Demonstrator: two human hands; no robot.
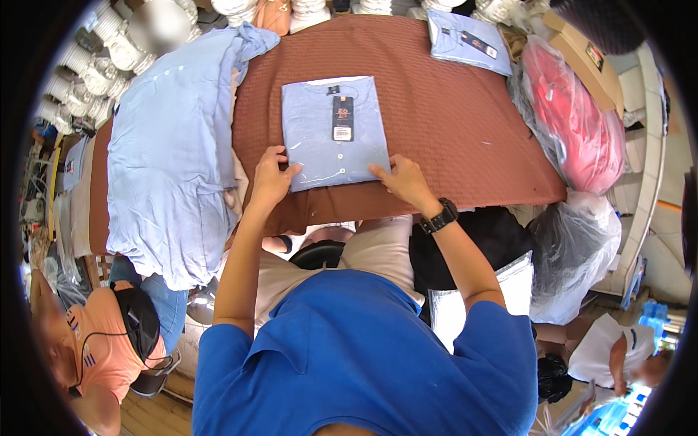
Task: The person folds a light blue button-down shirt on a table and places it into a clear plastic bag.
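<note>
A light blue shirt (309,127), folded in a clear plastic bag, lies flat in front of me with its buttons and a dark hang tag (342,118) facing up. At its lower left corner my left hand (273,176) holds the bag's edge, thumb on top. My right hand (402,178), with a black watch (440,216) on the wrist, grips the lower right corner, its thumb also on the bag. The undersides of both hands' fingers are partly hidden.
A brown textured cloth (451,138) covers the table. Unfolded light blue shirts (171,160) are heaped at left. Another bagged shirt (471,43) lies far right, beside red goods in plastic (574,116) and a cardboard box (582,62). People sit at both sides.
</note>
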